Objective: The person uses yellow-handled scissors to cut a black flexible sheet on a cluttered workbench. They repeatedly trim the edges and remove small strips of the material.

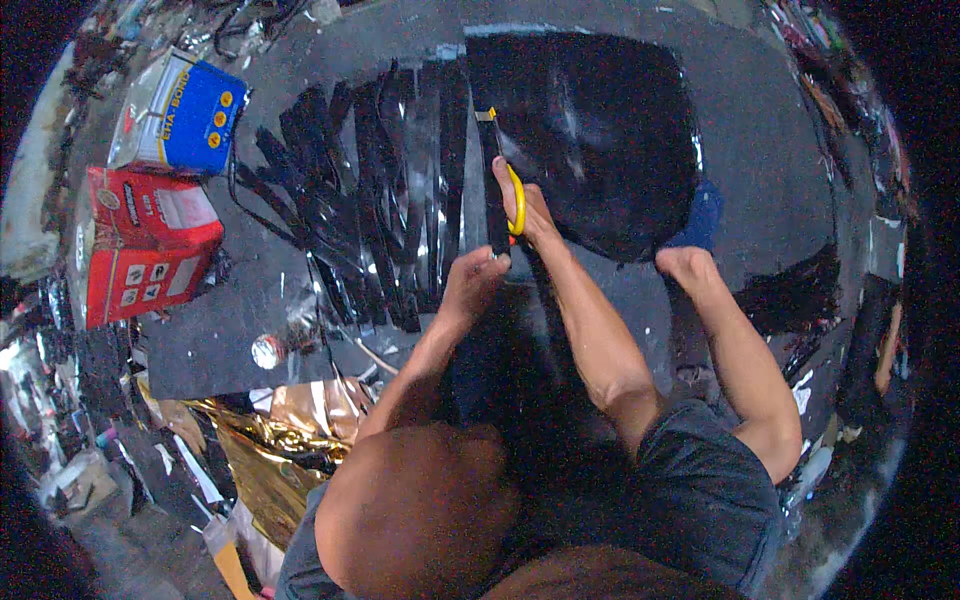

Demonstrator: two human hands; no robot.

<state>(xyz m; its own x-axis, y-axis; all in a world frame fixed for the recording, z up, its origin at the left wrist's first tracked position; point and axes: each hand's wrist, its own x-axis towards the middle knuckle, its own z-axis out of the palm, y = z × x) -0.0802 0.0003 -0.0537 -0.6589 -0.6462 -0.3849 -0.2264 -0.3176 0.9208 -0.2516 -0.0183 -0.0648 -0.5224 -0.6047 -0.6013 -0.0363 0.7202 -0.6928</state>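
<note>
My right hand [536, 212] is closed around a yellow-handled tool [517, 200], which looks like scissors; its blades lie along the left edge of a glossy black sheet [610, 130]. Just below and to the left, my left hand [474, 285] is closed, its fingertips pinching the near end of a narrow black strip [494, 205]. Beyond my right hand a small yellow and silver piece [486, 115] sits at the strip's far end. Many cut black strips [385, 180] lie side by side to the left of my hands.
A blue and white can [190, 115] and a red box [150, 245] stand at the left. A small round container [267, 351] and crumpled gold foil [270, 450] are nearer. My bare foot [688, 264] rests by the sheet's near right edge, beside a blue piece [700, 215].
</note>
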